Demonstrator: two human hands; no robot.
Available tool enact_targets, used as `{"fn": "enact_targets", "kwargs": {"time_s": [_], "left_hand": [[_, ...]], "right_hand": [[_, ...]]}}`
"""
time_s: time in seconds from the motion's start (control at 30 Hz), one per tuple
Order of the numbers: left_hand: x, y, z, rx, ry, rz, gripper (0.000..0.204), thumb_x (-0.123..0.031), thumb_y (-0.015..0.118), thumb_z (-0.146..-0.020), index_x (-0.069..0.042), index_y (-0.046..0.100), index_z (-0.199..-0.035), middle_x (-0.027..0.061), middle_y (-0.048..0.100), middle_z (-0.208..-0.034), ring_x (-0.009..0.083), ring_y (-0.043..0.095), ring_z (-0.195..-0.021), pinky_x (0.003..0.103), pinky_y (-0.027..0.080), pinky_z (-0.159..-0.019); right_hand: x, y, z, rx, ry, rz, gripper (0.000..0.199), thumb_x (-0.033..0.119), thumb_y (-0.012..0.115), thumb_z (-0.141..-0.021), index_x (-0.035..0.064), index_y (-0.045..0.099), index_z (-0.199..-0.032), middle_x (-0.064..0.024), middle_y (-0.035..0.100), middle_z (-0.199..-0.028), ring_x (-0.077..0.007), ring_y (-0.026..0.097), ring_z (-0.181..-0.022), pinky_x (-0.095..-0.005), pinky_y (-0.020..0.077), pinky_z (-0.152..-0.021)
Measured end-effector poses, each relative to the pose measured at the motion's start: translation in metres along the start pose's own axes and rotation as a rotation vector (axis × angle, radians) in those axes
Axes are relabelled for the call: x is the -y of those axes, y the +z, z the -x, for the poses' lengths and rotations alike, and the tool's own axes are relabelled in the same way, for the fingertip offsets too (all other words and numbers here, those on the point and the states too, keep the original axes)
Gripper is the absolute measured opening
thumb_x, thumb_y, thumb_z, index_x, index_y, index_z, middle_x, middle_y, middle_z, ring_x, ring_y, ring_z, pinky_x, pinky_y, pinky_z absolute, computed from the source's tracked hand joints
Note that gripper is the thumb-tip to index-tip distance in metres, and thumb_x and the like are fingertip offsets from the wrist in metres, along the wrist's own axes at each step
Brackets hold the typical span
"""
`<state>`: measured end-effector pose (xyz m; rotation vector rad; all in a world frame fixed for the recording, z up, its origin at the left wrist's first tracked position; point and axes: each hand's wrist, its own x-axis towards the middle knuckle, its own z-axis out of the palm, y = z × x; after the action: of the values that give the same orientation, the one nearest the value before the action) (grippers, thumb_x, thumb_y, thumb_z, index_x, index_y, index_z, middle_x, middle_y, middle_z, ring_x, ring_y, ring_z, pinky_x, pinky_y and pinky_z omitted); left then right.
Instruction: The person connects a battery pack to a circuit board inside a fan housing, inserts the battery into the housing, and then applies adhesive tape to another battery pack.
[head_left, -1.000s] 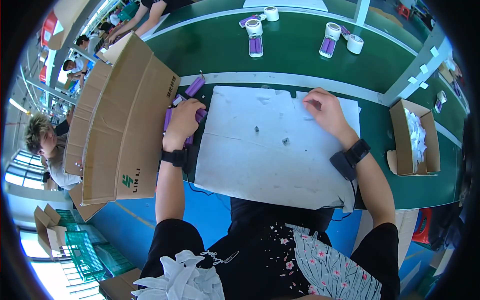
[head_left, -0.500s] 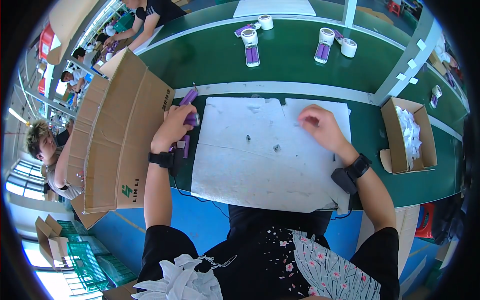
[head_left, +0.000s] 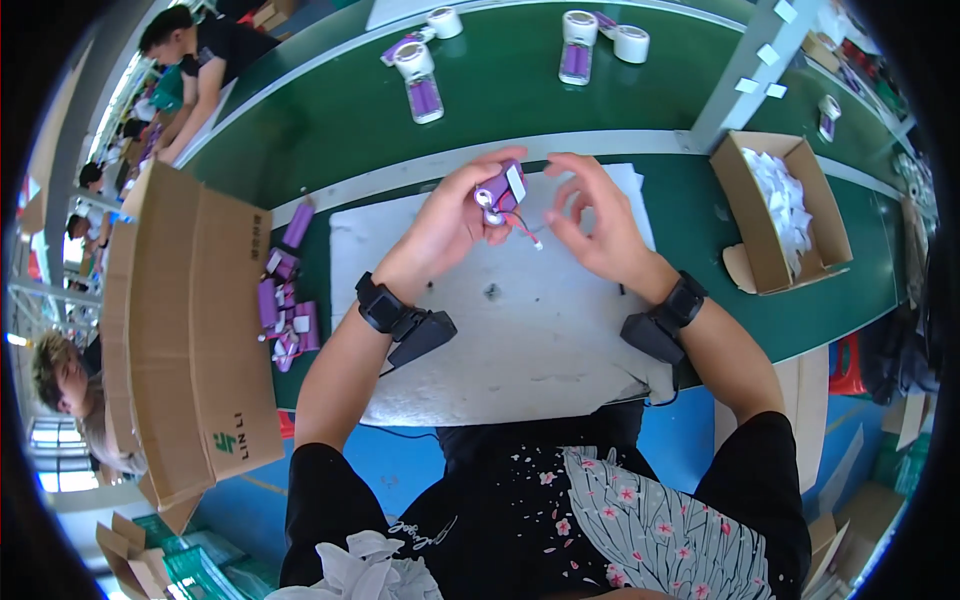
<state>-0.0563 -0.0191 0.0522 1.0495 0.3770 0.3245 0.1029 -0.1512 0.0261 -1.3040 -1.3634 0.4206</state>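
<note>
Purple battery pack (head_left: 497, 190), grey-white mat (head_left: 520, 330), green bench (head_left: 500, 95).

My white rectangular work mat (head_left: 520, 340) lies at the green bench's (head_left: 500, 110) near edge. A large brown cardboard box (head_left: 190, 330) stands at its left edge; a small open cardboard box of white slips (head_left: 785, 215) sits right.

Green workbench (head_left: 520, 100), blue floor (head_left: 300, 490), bright windows (head_left: 55, 455) on left.
</note>
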Motion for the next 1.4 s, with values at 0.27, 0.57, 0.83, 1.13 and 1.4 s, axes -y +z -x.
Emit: {"fn": "enact_targets", "kwargs": {"time_s": [0.27,0.57,0.83,1.13,1.4], "left_hand": [[0.040,-0.008,-0.012,0.171,-0.218,0.110,0.050,-0.043,0.034,-0.097,-0.003,0.050,-0.122,0.0043,0.056,-0.069,0.0124,0.051,-0.053,0.027,0.040,-0.047],[0.042,0.004,-0.007,0.072,0.182,-0.198,0.049,-0.042,0.038,-0.097,0.000,0.054,-0.117,0.0017,0.057,-0.075,0.0078,0.048,-0.057,0.022,0.040,-0.052],[0.042,0.003,-0.005,0.024,0.171,-0.355,0.034,-0.030,0.053,-0.093,0.000,0.058,-0.107,-0.0011,0.058,-0.078,0.0043,0.047,-0.062,0.020,0.039,-0.055],[0.039,0.002,-0.002,0.006,0.168,-0.467,0.026,-0.024,0.055,-0.092,0.001,0.057,-0.101,-0.0003,0.058,-0.079,0.0039,0.050,-0.072,0.020,0.041,-0.060],[0.042,0.003,-0.001,0.023,0.207,-0.541,0.029,-0.027,0.048,-0.093,-0.001,0.056,-0.102,0.0016,0.058,-0.088,0.0070,0.053,-0.079,0.023,0.045,-0.070]], "right_hand": [[-0.015,-0.002,-0.002,0.165,-0.190,0.098,0.051,0.000,0.071,-0.073,0.0036,0.050,-0.119,-0.0099,0.057,-0.103,-0.0141,0.058,-0.073,-0.0248,0.0484,-0.062],[-0.008,0.003,0.005,0.148,0.312,-0.229,0.026,0.002,0.068,-0.079,0.0025,0.054,-0.101,-0.0049,0.058,-0.096,-0.0095,0.057,-0.075,-0.0234,0.0484,-0.065],[-0.009,0.004,0.010,0.248,0.296,-0.395,0.012,0.009,0.059,-0.089,0.0009,0.050,-0.087,-0.0026,0.054,-0.087,-0.0084,0.051,-0.077,-0.0237,0.0462,-0.064],[-0.009,0.000,0.008,0.370,0.224,-0.194,0.017,0.015,0.053,-0.092,-0.0013,0.053,-0.088,-0.0057,0.054,-0.081,-0.0120,0.050,-0.072,-0.0257,0.0450,-0.065],[-0.007,0.001,0.009,0.379,0.159,-0.124,0.017,0.014,0.053,-0.092,-0.0016,0.053,-0.088,-0.0080,0.054,-0.079,-0.0150,0.050,-0.068,-0.0275,0.0433,-0.063]]}}
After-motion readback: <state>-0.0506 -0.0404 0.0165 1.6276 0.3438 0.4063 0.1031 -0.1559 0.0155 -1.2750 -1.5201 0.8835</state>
